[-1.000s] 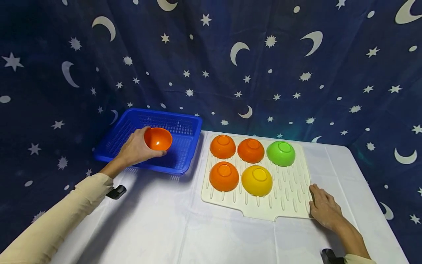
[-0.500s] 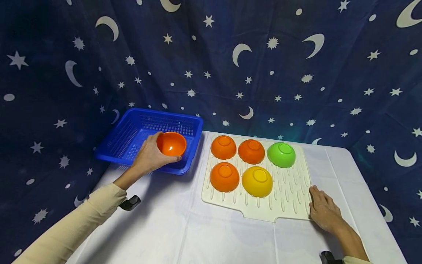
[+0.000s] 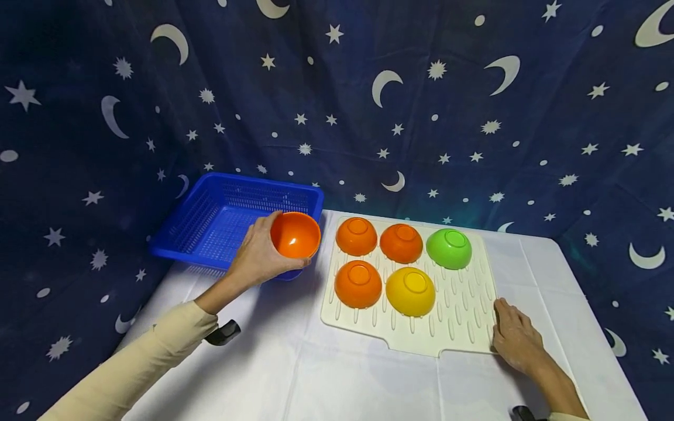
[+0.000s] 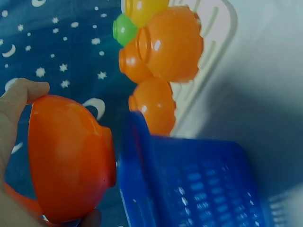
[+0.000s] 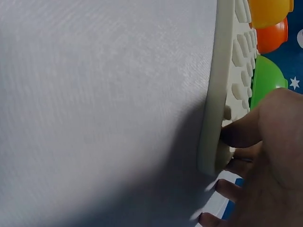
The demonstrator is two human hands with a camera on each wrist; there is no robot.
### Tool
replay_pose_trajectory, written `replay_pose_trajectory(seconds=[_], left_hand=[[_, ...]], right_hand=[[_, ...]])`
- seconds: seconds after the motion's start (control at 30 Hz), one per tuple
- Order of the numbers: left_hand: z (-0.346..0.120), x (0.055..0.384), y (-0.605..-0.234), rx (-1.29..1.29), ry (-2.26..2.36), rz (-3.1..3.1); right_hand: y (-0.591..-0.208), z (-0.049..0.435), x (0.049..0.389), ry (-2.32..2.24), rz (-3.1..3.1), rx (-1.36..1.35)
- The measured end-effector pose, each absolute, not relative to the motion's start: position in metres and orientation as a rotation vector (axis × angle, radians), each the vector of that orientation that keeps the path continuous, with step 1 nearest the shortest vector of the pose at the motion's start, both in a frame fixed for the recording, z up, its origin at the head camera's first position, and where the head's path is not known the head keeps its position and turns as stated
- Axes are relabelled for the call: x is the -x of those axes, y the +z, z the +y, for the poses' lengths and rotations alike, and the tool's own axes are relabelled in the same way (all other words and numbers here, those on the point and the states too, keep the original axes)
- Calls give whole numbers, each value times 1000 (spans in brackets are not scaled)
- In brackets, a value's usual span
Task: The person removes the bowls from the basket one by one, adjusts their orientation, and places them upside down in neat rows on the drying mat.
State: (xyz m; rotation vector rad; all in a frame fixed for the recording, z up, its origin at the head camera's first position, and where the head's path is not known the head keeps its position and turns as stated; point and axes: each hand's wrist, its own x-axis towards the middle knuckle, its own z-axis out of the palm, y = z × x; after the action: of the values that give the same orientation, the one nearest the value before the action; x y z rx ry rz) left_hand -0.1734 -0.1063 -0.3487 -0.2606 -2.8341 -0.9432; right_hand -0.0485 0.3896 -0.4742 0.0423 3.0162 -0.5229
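Observation:
In the head view my left hand (image 3: 258,254) grips an orange bowl (image 3: 296,235) by its sides, thumb near, fingers far. The bowl's mouth faces up, over the right side of the blue basket (image 3: 210,234). The left wrist view shows the bowl's outside (image 4: 71,158) beside the basket rim (image 4: 137,165). My right hand (image 3: 518,336) rests at the right edge of a cream ribbed draining board (image 3: 463,327), thumb touching its edge in the right wrist view. Upside-down bowls stand on the board: several orange bowls (image 3: 358,284), a yellow bowl (image 3: 411,292) and a green bowl (image 3: 449,248).
Under everything lies a white tablecloth (image 3: 358,380). A dark blue curtain (image 3: 337,88) with moons and stars hangs behind and at both sides. The basket stands left of the board, a narrow strip of cloth between them.
My left hand has carried the orange bowl rightward, from over the basket's middle to its right rim. The right hand stays at the board's edge, and the other bowls have not moved.

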Motion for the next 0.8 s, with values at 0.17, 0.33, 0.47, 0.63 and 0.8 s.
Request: replay_pose_trajectory(seconds=[0.17, 0.33, 0.47, 0.63, 0.8], left_hand=[[-91, 170, -346, 316, -934, -2800], [-80, 165, -346, 371, -916, -2808], [-73, 162, -345, 423, -881, -2798], [-64, 159, -347, 531, -839, -2729], [-53, 154, -349, 661, -781, -2665]], right_hand=[[-467, 383, 54, -737, 3080, -228], [-456, 361, 54, -1041, 3185, -456], [-445, 334, 53, -1283, 3223, -496], [-428, 297, 53, -1446, 3175, -239], [-417, 267, 54, -1637, 2798, 141]])
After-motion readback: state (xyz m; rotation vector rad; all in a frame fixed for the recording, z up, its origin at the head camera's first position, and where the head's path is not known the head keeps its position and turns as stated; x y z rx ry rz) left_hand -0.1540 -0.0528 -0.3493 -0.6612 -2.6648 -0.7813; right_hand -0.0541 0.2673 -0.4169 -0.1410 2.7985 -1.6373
